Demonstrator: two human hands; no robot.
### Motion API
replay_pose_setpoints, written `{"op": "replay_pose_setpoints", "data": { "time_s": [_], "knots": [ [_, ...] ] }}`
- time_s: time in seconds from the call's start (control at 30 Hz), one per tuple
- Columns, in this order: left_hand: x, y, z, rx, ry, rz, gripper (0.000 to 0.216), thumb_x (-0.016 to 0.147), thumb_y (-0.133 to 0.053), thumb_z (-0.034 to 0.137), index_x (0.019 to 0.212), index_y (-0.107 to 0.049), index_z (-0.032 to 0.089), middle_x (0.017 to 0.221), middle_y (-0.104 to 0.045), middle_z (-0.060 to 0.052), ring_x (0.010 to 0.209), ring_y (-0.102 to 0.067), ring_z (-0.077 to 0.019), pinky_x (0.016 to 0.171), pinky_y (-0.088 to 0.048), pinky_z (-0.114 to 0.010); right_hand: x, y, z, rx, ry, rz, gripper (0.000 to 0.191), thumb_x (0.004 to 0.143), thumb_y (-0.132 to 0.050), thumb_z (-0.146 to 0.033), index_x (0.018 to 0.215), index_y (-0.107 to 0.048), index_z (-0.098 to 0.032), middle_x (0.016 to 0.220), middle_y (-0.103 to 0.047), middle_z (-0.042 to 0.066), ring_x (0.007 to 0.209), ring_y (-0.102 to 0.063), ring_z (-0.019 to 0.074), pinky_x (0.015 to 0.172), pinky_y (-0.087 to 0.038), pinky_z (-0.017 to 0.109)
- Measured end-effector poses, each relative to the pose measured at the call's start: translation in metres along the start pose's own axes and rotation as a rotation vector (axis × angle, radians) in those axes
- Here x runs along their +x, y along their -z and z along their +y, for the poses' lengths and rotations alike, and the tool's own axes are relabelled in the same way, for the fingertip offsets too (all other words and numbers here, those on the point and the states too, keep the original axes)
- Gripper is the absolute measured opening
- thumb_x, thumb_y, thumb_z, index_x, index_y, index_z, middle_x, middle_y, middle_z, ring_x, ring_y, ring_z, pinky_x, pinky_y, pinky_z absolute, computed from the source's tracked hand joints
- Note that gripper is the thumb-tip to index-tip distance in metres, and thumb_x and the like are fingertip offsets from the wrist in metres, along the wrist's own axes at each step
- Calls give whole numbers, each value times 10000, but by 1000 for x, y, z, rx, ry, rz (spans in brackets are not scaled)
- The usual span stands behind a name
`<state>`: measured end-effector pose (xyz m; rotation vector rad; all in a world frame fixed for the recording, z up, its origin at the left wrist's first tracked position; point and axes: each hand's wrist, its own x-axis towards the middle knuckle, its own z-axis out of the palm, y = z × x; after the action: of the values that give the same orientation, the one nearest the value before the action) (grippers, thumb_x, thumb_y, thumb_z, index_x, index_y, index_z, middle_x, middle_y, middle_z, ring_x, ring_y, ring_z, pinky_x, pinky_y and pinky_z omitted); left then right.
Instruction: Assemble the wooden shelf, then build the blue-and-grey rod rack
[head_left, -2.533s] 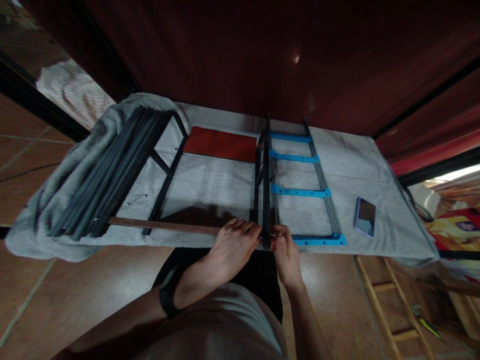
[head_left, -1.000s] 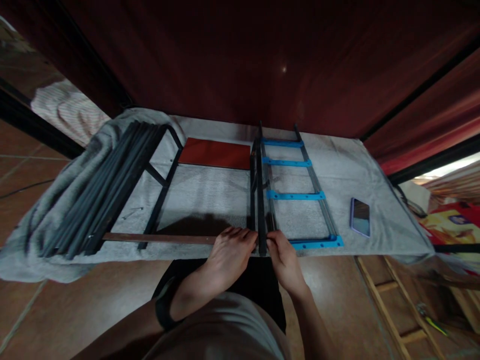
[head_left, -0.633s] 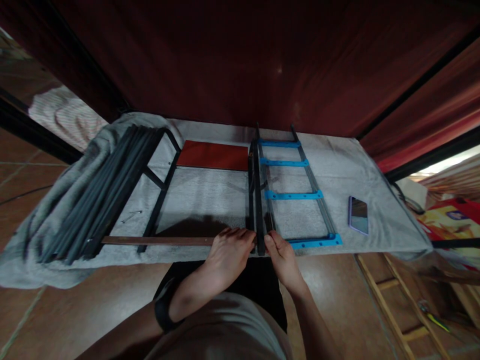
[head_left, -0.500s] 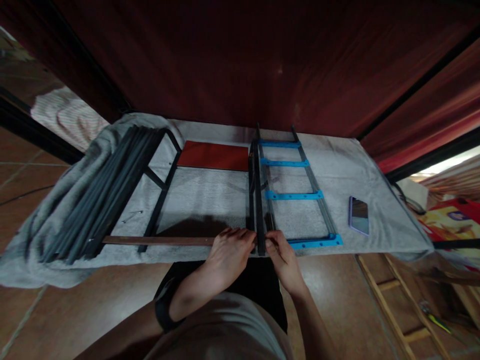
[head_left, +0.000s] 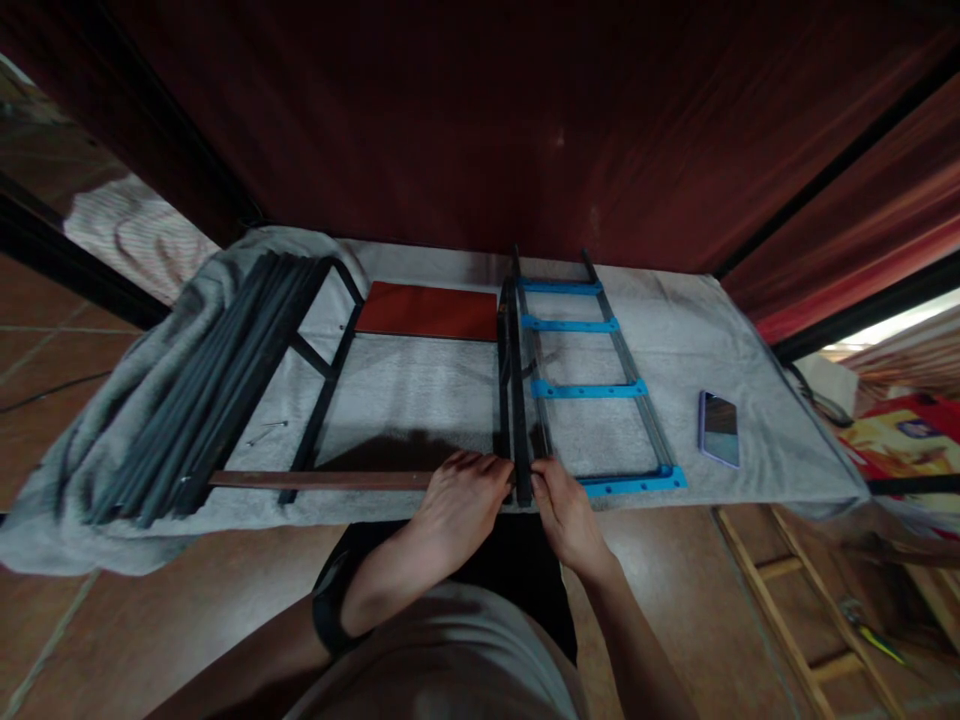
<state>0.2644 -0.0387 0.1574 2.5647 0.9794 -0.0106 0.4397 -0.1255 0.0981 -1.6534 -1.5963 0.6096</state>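
My left hand (head_left: 466, 500) is closed over the right end of a brown bar (head_left: 322, 481), with its fingertips against a dark upright bar (head_left: 519, 400). On the other side of that bar, my right hand (head_left: 566, 512) is closed in a pinch at its near end. Whatever lies between those fingers is hidden. The brown bar runs left to the near end of a dark slatted panel (head_left: 217, 385). An orange-red board (head_left: 427, 310) spans the far part of the dark frame. Right of the upright bar lies a rack with blue crosspieces (head_left: 589, 390) on grey rails.
Grey cloth (head_left: 780, 430) covers the table. On it lie a phone (head_left: 718, 430) at the right and thin screws (head_left: 268, 432) by the slatted panel. A dark red curtain (head_left: 480, 130) hangs behind. A wooden ladder-like frame (head_left: 780, 568) and pliers (head_left: 877, 640) are at the lower right.
Both hands stay at the near end of the upright bar, with only a tiny shift of the right fingers. The frame and the rack have hardly moved.
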Motion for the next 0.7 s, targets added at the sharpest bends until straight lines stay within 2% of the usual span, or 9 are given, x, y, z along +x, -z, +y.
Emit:
{"op": "replay_pose_setpoints", "data": {
  "time_s": [0.1, 0.17, 0.27, 0.37, 0.47, 0.53, 0.6, 0.7],
  "knots": [
    [0, 1, 1, -6, 12, -17, 197, 988, -541, 132, 1056, -711, 203, 1034, -790, -66, 979, -736, -247, 902, -537, -373, 5, 3, 3, -56, 40, -27, 291, 1078, -392, -404, 1016, -633, -254, 925, -678, 67, 858, -668, 226, 800, -528, 360],
    [0, 2, 2, -9, 18, -19, 198, 996, -531, 136, 1043, -711, 203, 1025, -792, -63, 975, -738, -249, 898, -537, -376, 8, 6, 5, 4, -2, -80, 300, 1075, -410, -437, 952, -615, -254, 839, -648, 32, 768, -639, 198, 732, -500, 327],
    [0, 2, 3, -8, 20, -11, 206, 1001, -516, 130, 1030, -706, 204, 1013, -793, -62, 964, -739, -246, 895, -536, -377, 14, 6, 5, 237, -156, -143, 387, 1060, -435, -532, 811, -535, -253, 689, -537, -32, 634, -554, 147, 618, -431, 275],
    [0, 2, 2, 1, 11, -6, 201, 987, -531, 111, 1037, -702, 201, 1021, -792, -63, 968, -737, -244, 900, -530, -372, 17, 3, 1, 480, -355, -180, 459, 1013, -476, -631, 746, -468, -257, 629, -464, -54, 552, -468, 126, 523, -362, 259],
    [0, 2, 1, -8, 5, -18, 191, 987, -539, 113, 1041, -701, 199, 1030, -792, -57, 959, -737, -245, 886, -528, -372, 15, 2, -7, 503, -470, -211, 476, 1002, -456, -670, 758, -474, -262, 617, -484, -46, 524, -469, 135, 481, -337, 267],
    [-1, 2, 0, -19, 6, -7, 192, 1003, -532, 134, 1063, -701, 204, 1039, -791, -54, 961, -737, -244, 879, -528, -375, 10, 5, -13, 356, -422, -145, 426, 1026, -443, -626, 829, -523, -257, 675, -556, -25, 593, -548, 155, 537, -395, 273],
    [-3, 0, 0, -17, -1, 12, 185, 1010, -536, 150, 1076, -698, 210, 1031, -788, -51, 950, -735, -241, 868, -526, -375, 5, 8, -15, 203, -305, -76, 333, 1056, -437, -541, 936, -561, -256, 768, -614, -8, 695, -615, 171, 632, -457, 283],
    [-5, -4, -1, 24, -37, 35, 162, 994, -557, 132, 1051, -690, 204, 989, -776, -51, 923, -729, -241, 861, -522, -379, 1, 11, -12, 52, -117, -81, 271, 1085, -386, -438, 1021, -576, -257, 875, -654, 24, 803, -660, 196, 743, -508, 319]
  ]
}}
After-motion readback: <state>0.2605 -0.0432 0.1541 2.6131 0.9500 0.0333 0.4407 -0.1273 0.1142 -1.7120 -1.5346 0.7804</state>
